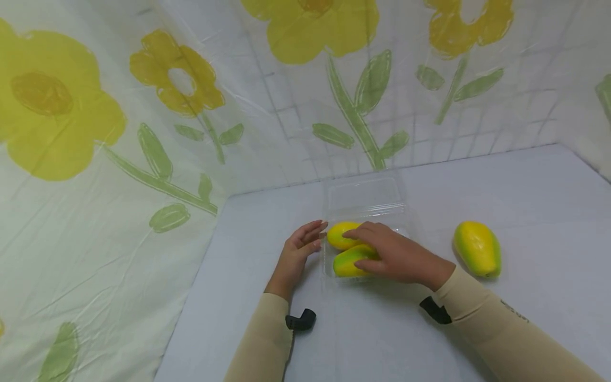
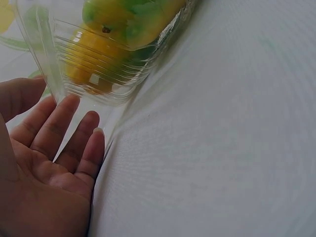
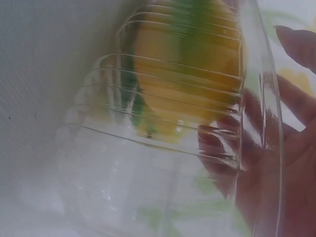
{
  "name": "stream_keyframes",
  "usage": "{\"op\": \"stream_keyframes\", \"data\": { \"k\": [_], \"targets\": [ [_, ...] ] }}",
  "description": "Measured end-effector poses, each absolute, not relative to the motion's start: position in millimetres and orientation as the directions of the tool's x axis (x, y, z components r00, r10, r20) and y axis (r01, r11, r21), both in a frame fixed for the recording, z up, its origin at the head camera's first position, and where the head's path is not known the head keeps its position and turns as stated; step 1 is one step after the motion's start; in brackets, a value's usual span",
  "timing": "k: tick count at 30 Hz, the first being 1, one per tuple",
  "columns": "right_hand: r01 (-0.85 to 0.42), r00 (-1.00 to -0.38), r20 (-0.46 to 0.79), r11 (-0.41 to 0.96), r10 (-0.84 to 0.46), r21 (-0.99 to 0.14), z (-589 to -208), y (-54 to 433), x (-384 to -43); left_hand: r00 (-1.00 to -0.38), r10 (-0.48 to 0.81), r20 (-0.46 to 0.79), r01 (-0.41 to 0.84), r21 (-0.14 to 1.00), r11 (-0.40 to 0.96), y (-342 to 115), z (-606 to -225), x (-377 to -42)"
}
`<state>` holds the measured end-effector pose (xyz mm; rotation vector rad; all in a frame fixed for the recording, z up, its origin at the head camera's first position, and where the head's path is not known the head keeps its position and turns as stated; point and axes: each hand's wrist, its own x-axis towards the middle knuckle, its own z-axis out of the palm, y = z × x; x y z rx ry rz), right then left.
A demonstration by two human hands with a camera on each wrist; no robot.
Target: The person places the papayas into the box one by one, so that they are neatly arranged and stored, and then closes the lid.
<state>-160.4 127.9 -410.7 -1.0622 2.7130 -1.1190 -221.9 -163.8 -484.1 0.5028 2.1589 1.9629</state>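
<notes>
Two yellow-green fruits, mango- or papaya-like, lie side by side in a clear plastic clamshell box (image 2: 121,96): an upper fruit (image 1: 338,236) and a lower fruit (image 1: 345,263). My right hand (image 1: 398,255) reaches over them from the right, fingers spread and loosely bent, thumb by the lower fruit; its palm hides their right ends. Through the ribbed box wall, the right wrist view shows fingers beside a fruit (image 3: 185,74). At the box's left edge is my left hand (image 1: 296,257), fingers loosely extended, fingertips near or touching the rim in the left wrist view.
Another yellow-green fruit (image 1: 477,248) lies on the white-covered table (image 1: 539,201) to the right. The box's transparent lid (image 1: 365,192) is folded back, away from me. Behind and to the left hangs a flower-printed sheet (image 1: 267,138).
</notes>
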Motion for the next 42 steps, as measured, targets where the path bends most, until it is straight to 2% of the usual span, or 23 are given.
{"op": "stream_keyframes", "data": {
  "k": [11,42],
  "targets": [
    [-0.558,-0.779,0.266,0.435,-0.567,-0.706,-399.7,134.3,-159.3,-0.925,0.366,0.099,0.131,0.989,0.063,-165.2,-481.7,-220.3],
    [-0.651,-0.750,0.500,0.351,-0.434,-0.673,-358.0,190.4,-157.8,-0.925,0.365,0.103,0.138,0.988,0.070,-163.3,-483.6,-219.9]
  ]
}}
